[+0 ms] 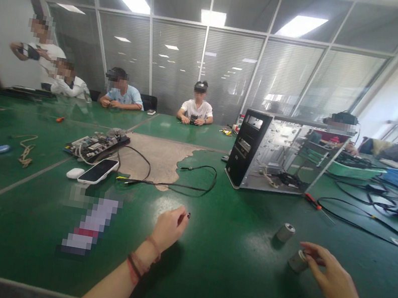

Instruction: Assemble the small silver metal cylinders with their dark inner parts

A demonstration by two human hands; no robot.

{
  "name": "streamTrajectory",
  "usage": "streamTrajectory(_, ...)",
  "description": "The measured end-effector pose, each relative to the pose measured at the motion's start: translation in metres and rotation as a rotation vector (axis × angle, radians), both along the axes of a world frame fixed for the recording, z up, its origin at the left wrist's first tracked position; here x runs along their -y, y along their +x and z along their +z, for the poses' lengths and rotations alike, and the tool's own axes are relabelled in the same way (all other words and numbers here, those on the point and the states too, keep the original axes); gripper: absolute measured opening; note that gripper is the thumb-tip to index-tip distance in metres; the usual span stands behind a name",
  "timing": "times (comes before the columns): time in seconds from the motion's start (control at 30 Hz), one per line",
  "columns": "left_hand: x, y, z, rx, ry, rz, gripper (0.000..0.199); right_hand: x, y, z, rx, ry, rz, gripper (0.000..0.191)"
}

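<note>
My left hand is closed above the green table, with a small dark piece pinched between thumb and forefinger. To the right, my right hand has its thumb and fingers at the top of a short grey metal cylinder standing on the table. Another similar cylinder stands just behind it, touched by neither hand. Bracelets circle my left wrist.
An open computer case stands at the back right, beside a screwdriver and black cables. A circuit assembly, a phone and a cable lie left of centre. Several people sit across the green table.
</note>
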State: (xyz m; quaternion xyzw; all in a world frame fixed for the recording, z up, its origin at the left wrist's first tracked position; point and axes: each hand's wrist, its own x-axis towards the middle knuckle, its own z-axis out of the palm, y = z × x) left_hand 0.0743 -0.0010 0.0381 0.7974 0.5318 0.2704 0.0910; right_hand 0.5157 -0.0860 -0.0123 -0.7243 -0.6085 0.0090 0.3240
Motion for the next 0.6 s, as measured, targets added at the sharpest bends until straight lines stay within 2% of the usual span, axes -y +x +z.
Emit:
streamTrajectory(0.17, 0.001, -0.001, 0.001, 0.006, -0.012, -0.011, 0.025, 0.001, 0.010, -0.002, -0.069, -0.050, 0.070, 0.049)
streamTrajectory(0.3, 0.000, -0.002, -0.001, 0.001, 0.001, -0.024, 0.024, -0.006, 0.013, 0.012, -0.024, -0.094, 0.004, 0.058)
streamTrajectory(0.47, 0.001, -0.001, -0.001, -0.008, 0.004, -0.023, 0.023, -0.043, 0.010, 0.029, 0.079, -0.103, -0.061, 0.058)
streamTrajectory(0.6, 0.003, -0.002, 0.003, -0.012, -0.022, -0.002, 0.022, -0.082, 0.010, 0.016, 0.153, -0.194, -0.005, 0.048)
